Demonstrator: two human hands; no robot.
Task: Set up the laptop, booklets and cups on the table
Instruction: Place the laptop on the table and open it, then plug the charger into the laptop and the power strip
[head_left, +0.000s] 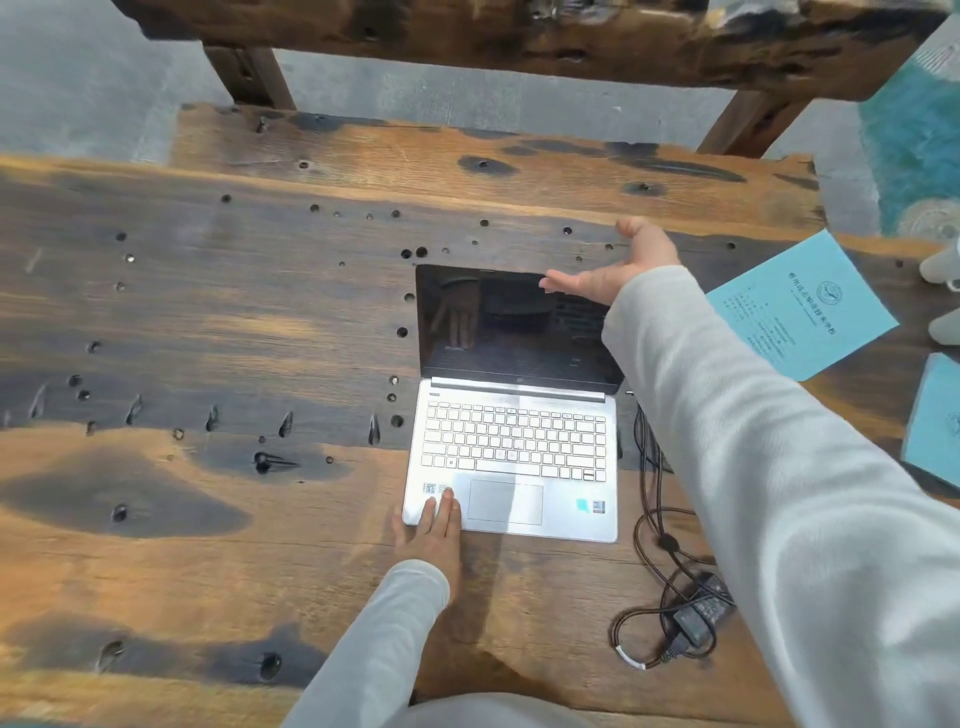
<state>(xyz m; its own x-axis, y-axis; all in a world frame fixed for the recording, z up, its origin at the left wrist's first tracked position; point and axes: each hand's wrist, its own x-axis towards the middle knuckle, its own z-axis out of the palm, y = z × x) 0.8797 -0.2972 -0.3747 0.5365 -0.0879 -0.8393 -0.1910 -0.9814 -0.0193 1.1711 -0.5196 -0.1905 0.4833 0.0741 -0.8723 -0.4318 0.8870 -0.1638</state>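
Note:
A silver laptop (511, 457) lies open in the middle of the wooden table (208, 322), its dark screen tilted back. My left hand (434, 530) presses flat on the laptop's front left corner, fingers straight. My right hand (618, 265) is at the screen's upper right corner, fingers stretched out along the top edge. A light blue booklet (802, 306) lies to the right of the laptop. A second blue booklet (935, 421) shows at the right edge. Pale cup shapes (943, 265) stand at the far right, cut off by the frame.
A black power adapter (698, 616) with a coiled cable lies at the laptop's right front. A dark wooden bench (493, 150) stands beyond the table's far edge. Grey floor and a teal rug (919, 135) are visible beyond it.

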